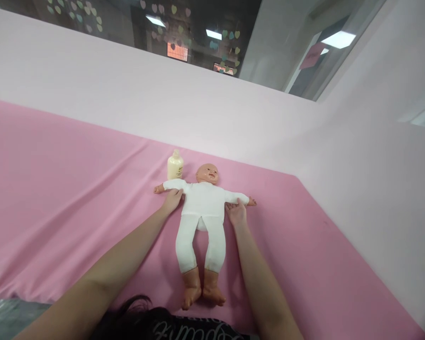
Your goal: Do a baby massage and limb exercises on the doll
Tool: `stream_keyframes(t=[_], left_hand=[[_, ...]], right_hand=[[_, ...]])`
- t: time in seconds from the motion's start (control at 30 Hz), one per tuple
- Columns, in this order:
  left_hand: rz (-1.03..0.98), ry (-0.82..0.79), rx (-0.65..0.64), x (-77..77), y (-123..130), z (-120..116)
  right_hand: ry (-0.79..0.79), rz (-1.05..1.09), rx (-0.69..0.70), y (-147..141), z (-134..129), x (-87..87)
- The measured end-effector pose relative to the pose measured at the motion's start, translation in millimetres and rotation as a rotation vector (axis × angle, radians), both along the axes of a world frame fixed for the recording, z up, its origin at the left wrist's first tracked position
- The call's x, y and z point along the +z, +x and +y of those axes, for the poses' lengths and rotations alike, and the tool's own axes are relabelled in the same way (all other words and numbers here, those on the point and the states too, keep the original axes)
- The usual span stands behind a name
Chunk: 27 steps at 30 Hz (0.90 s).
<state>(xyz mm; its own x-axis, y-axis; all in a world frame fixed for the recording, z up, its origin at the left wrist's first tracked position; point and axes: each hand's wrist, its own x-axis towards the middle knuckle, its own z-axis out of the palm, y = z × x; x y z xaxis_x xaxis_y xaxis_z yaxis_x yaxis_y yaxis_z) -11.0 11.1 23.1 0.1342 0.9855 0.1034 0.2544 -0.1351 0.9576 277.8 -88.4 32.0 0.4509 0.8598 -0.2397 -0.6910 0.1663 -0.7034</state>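
Observation:
A baby doll [203, 200] in a white cloth suit lies on its back on the pink sheet, arms spread out and bare feet towards me. My left hand [173, 200] is closed on the doll's sleeve on the left side, close to the shoulder, its fingertips partly hidden. On the other side my right hand [236, 213] holds the right-hand sleeve, thumb on top and the other fingers under the arm. A cream-coloured bottle [175, 166] stands upright just beyond the doll's left-side arm, beside its head.
The pink sheet [74, 189] covers the table and has folds at the left. A white wall [145, 104] rises behind it and along the right. Above is a window [198, 28] with heart stickers. My dark printed shirt [184, 328] shows at the bottom edge.

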Motion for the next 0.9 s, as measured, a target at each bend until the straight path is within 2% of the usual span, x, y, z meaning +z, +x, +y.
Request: stream_keyframes(t=[0.13,0.4,0.73,0.9], left_hand=[[-0.007,0.001,0.002,0.1,-0.7,-0.2],[0.001,-0.006,0.020,1.1,-0.6,-0.9],[0.168,0.053,0.013,8.9,-0.5,-6.8],[0.226,0.096,-0.034,11.8,2.4,-15.8]], right_hand=[[-0.061,0.077,-0.007,-1.6,-1.0,4.1],[-0.069,0.126,-0.017,-5.3,-5.0,10.3],[-0.049,0.133,0.005,-5.4,-5.4,9.4],[-0.040,0.121,0.027,-4.1,-4.2,8.2]])
